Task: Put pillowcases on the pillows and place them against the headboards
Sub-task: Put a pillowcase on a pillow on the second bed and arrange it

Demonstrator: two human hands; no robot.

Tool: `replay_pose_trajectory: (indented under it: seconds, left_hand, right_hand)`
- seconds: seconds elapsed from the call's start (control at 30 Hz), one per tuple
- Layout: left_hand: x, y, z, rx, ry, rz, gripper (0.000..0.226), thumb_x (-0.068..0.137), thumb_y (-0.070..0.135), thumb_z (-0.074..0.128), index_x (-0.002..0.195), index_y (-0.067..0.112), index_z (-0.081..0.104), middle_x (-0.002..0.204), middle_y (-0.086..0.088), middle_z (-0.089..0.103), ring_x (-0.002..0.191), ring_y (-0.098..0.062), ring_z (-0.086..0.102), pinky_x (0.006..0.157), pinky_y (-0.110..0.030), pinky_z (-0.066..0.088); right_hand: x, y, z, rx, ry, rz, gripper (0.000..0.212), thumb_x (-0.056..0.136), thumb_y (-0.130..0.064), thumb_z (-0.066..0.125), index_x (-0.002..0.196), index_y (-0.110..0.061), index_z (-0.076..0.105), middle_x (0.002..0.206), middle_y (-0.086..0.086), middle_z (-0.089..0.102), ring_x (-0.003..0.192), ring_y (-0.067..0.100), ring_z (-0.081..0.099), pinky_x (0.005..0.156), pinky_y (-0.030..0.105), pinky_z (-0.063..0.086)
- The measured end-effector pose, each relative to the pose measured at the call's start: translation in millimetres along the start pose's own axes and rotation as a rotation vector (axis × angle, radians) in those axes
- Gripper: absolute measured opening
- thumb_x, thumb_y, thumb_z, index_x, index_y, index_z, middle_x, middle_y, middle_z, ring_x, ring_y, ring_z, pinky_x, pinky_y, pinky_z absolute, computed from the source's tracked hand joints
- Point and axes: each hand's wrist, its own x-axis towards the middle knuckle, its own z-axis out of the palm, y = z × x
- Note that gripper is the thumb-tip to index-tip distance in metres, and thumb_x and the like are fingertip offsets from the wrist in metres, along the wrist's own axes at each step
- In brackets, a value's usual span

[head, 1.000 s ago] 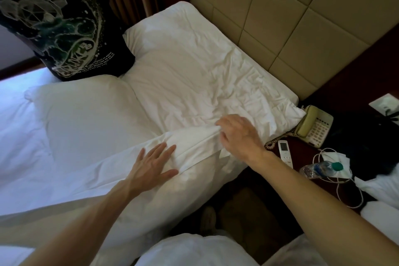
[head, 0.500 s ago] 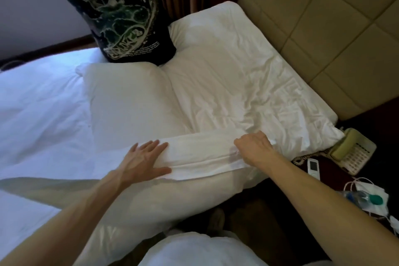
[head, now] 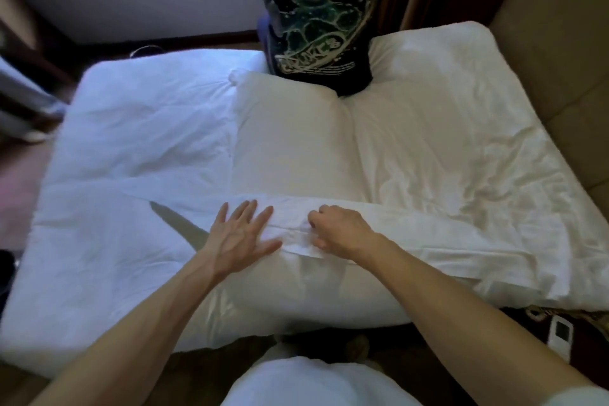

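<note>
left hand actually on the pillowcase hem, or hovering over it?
Touching. The head view shows the left hand lying flat, fingers spread, on the pillowcase hem, with no gap or shadow visible under the fingers.

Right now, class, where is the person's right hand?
In the head view, the right hand grips the pillowcase hem by the near edge of the bed, just right of the flat left hand.

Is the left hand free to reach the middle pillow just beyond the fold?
Likely yes: the left hand lies flat on the pillowcase, holding nothing; the middle pillow sits just past it, unobstructed.
</note>
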Motion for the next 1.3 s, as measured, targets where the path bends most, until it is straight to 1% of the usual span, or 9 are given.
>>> replay_pose_trajectory:
  seconds: [0.13, 0.33, 0.53, 0.63, 0.73, 0.8, 0.97, 1.17, 1.3]
  left_hand:
    - [-31.5, -46.1, 14.0, 0.020, 0.200, -0.041, 0.080, 0.091, 0.077, 0.017, 0.155, 0.029, 0.026, 0.160, -0.010, 0.028, 0.149, -0.025, 0.021, 0.121, -0.054, 0.011]
    - [-57.0, -86.8, 24.6, -0.105, 0.293, -0.157, 0.077, 0.094, 0.074, 0.020, 0.155, 0.028, 0.026, 0.163, -0.012, 0.018, 0.152, -0.024, 0.013, 0.122, -0.047, 0.014]
    - [-58.7, -118.3, 30.2, -0.219, 0.341, -0.399, 0.067, 0.097, 0.065, 0.022, 0.155, 0.030, 0.025, 0.157, -0.011, 0.033, 0.146, -0.025, 0.028, 0.120, -0.048, 0.015]
    - [-64.2, -134.2, 33.9, -0.313, 0.319, -0.360, 0.058, 0.102, 0.053, 0.022, 0.155, 0.030, 0.020, 0.131, -0.004, 0.061, 0.126, -0.019, 0.053, 0.118, -0.043, 0.022]
    - [-69.7, -142.0, 26.0, -0.378, 0.352, -0.379, 0.050, 0.104, 0.040, 0.029, 0.152, 0.025, 0.030, 0.083, -0.006, 0.069, 0.083, -0.030, 0.064, 0.089, -0.041, 0.042]
    - [-70.5, -148.4, 28.1, -0.474, 0.373, -0.434, 0.044, 0.104, 0.035, 0.037, 0.145, 0.022, 0.043, 0.090, -0.008, 0.072, 0.084, -0.036, 0.065, 0.078, -0.040, 0.045]
    - [-63.9, -167.4, 35.5, -0.882, 0.258, -0.518, 0.042, 0.099, 0.040, 0.045, 0.139, 0.026, 0.049, 0.120, 0.000, 0.064, 0.114, -0.025, 0.058, 0.093, -0.043, 0.048]
    - [-57.7, -171.9, 33.5, -0.353, 0.443, -0.113, 0.051, 0.090, 0.040, 0.066, 0.139, 0.035, 0.051, 0.145, -0.008, 0.048, 0.134, -0.028, 0.041, 0.111, -0.048, 0.034]
    - [-46.9, -168.5, 22.0, -0.214, 0.551, -0.077, 0.025, 0.078, 0.025, 0.080, 0.100, 0.024, 0.068, 0.098, 0.002, 0.071, 0.102, -0.025, 0.063, 0.104, -0.043, 0.040]
  right_hand:
    - [24.3, -26.2, -2.5, -0.036, -0.009, -0.063, 0.035, 0.090, -0.034, 0.055, 0.118, -0.015, 0.050, 0.113, 0.009, 0.053, 0.105, 0.030, 0.052, 0.076, 0.040, 0.045]
    - [51.4, -60.8, -0.8, -0.070, -0.052, -0.018, 0.033, 0.087, -0.028, 0.054, 0.115, -0.011, 0.052, 0.115, 0.010, 0.058, 0.107, 0.031, 0.056, 0.081, 0.037, 0.046]
    - [60.6, -64.8, 0.4, -0.126, -0.138, 0.012, 0.031, 0.083, -0.037, 0.057, 0.106, -0.017, 0.052, 0.111, 0.006, 0.061, 0.103, 0.028, 0.058, 0.071, 0.029, 0.037]
    - [62.6, -67.0, -2.0, -0.140, -0.165, 0.023, 0.024, 0.080, -0.036, 0.058, 0.093, -0.022, 0.044, 0.107, 0.005, 0.061, 0.099, 0.027, 0.058, 0.068, 0.029, 0.036]
    - [63.6, -68.2, -6.9, -0.149, -0.187, 0.036, 0.025, 0.080, -0.038, 0.059, 0.089, -0.023, 0.041, 0.104, 0.004, 0.063, 0.096, 0.027, 0.059, 0.067, 0.029, 0.035]
    - [64.2, -70.0, -11.0, -0.159, -0.201, 0.048, 0.024, 0.080, -0.040, 0.060, 0.087, -0.023, 0.045, 0.099, 0.003, 0.063, 0.091, 0.026, 0.059, 0.066, 0.029, 0.036]
    - [64.5, -75.1, -19.9, -0.201, -0.212, 0.022, 0.022, 0.080, -0.039, 0.062, 0.088, -0.018, 0.062, 0.092, 0.002, 0.066, 0.090, 0.025, 0.062, 0.065, 0.029, 0.041]
    - [61.0, -70.4, -22.9, -0.194, -0.229, 0.026, 0.018, 0.074, -0.037, 0.063, 0.074, -0.024, 0.051, 0.078, -0.004, 0.058, 0.073, 0.022, 0.053, 0.056, 0.028, 0.034]
    - [54.8, -70.6, -26.1, -0.177, -0.203, 0.023, 0.022, 0.076, -0.036, 0.061, 0.069, -0.025, 0.043, 0.075, -0.005, 0.054, 0.072, 0.022, 0.051, 0.052, 0.028, 0.031]
